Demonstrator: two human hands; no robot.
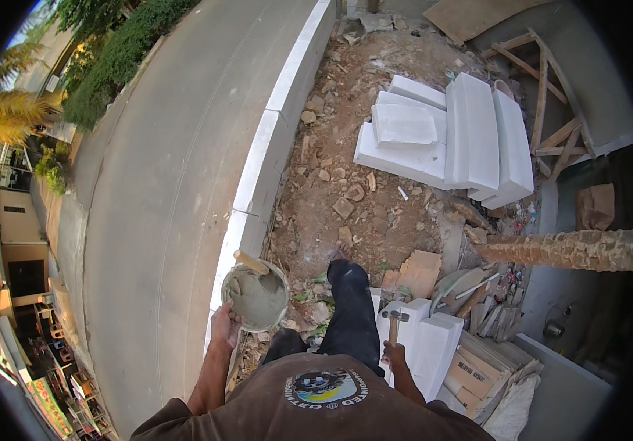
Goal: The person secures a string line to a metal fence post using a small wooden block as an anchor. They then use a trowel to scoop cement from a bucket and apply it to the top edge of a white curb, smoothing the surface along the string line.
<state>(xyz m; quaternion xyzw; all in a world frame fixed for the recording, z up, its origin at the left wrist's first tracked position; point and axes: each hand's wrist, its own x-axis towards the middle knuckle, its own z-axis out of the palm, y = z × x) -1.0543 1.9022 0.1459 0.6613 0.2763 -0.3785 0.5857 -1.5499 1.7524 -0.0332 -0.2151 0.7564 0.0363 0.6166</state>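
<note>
My left hand (226, 325) grips the near left rim of a bucket (285, 276) of wet grey mortar (258, 303). A wooden tool handle (251, 262) sticks up from the bucket's far side; what it belongs to is hidden in the mortar. The bucket is beside or on the low white block wall (252, 173); I cannot tell if it rests there. In my right hand (395, 356), closed round its wooden handle, is a hammer (395, 316) held head up. White blocks (435, 351) lie just beyond that hand.
Large white blocks (471, 132) are stacked on rubble-strewn soil (324, 184) ahead. A rough tree trunk (559, 250) stands at right, near broken boards (419, 272) and cardboard (471, 375). A wooden frame (541, 95) leans at the far right wall. Beyond the block wall runs a road (162, 184).
</note>
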